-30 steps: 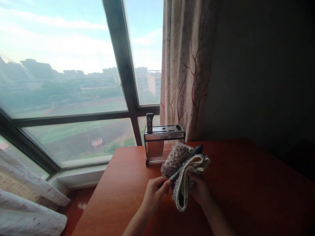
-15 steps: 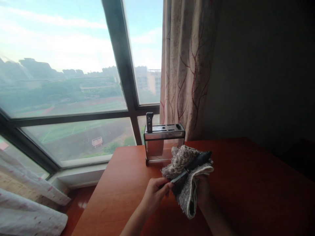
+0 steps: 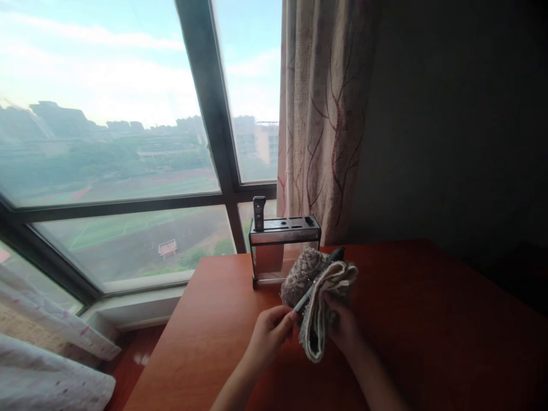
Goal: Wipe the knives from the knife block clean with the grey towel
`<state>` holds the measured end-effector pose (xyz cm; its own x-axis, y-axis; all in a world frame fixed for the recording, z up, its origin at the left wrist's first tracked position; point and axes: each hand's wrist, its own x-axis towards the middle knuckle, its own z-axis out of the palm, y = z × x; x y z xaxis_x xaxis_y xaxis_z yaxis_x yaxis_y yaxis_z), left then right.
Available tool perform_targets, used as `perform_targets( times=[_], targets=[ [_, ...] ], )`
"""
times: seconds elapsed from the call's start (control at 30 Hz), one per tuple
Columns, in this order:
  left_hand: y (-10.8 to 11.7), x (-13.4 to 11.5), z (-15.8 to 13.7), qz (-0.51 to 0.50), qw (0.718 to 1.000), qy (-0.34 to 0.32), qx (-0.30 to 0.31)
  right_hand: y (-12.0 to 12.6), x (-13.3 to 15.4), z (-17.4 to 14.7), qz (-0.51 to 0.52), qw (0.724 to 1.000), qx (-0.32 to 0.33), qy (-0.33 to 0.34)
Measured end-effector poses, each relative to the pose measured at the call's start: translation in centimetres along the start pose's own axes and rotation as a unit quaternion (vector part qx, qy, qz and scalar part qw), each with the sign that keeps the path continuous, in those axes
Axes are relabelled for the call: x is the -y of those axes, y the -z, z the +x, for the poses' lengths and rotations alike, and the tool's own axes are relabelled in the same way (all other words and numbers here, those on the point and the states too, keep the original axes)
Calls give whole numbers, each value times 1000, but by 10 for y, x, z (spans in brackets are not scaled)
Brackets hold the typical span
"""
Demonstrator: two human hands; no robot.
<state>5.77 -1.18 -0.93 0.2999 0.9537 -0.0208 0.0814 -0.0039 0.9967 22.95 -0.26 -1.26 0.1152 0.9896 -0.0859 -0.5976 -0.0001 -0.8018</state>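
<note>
In my left hand [image 3: 274,324], the thumb and fingers pinch the tip end of a narrow metal tool [image 3: 305,298]. Its black handle [image 3: 337,254] slants up to the right; the folds hide part of it, and whether it is a knife or a sharpening steel I cannot tell. A grey-and-cream fuzzy cloth [image 3: 305,275] is folded around the tool's middle. My right hand [image 3: 342,319] grips that cloth from the right side, its fingers partly hidden and blurred. Just behind the cloth stands a clear-sided knife block [image 3: 285,224] with a slotted top.
One black knife handle [image 3: 258,213] sticks up from the block's left end. The reddish-brown wooden table [image 3: 205,319] lies beneath my hands. Beyond it are a large window [image 3: 128,125] and a patterned curtain [image 3: 325,114]; a dark wall is on the right.
My right hand has shifted left and slightly up with the cloth, folding its edge over more of the tool and handle. The left hand keeps its pinch nearly in place.
</note>
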Motion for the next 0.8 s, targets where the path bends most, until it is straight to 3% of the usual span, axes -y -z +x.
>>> perform_targets(
  times=[0.2, 0.37, 0.43, 0.5, 0.63, 0.7, 0.8],
  targets=[
    [-4, 1, -1, -41, 999, 27, 5, -2, 3, 6, -229, 965, -70, 110],
    [-3, -9, -4, -128, 986, 95, 40, 2, 8, 8, -243, 958, -61, 137],
    [-2, -13, -6, -151, 982, 103, 50, 2, 7, 7, -178, 976, -60, 111],
    [-1, -17, -8, -166, 978, 102, 70, 1, 6, 5, -80, 995, -47, 41],
    [0, -23, -13, -157, 978, 92, 101, 2, 6, -1, 40, 992, 26, -115],
    [0, -23, -14, -146, 978, 96, 116, 4, 6, -4, 56, 986, 51, -148],
    [-2, -20, -14, -139, 976, 113, 127, 6, 4, -6, 62, 986, 66, -142]
  ],
)
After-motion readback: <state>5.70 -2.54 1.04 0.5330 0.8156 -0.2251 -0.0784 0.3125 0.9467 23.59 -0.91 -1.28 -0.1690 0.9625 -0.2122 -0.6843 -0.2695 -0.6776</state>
